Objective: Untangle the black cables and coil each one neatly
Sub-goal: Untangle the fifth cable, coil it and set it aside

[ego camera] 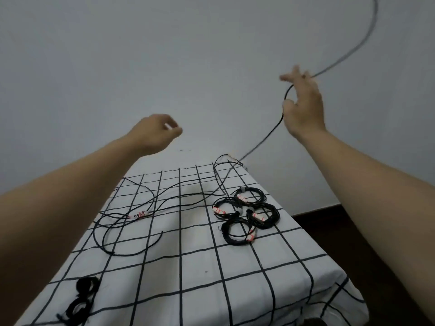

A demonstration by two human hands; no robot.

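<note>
My right hand (303, 107) is raised high at the right, above the table's far end. It holds a long black cable (266, 140) between thumb and fingers. That cable arcs up past the frame's top right and drops to the far edge of the table. My left hand (155, 132) hovers in the air at centre left with its fingers curled, and I see nothing in it. Loose black cables (122, 222) sprawl over the left of the cloth, one with a white label (138, 214). Several neat coils (247, 210) with red-and-white tags lie at the right.
The table (200, 278) wears a white cloth with a black grid. It stands against a pale wall. A small pile of black ties (82, 297) lies near the front left corner. Dark floor shows to the right of the table.
</note>
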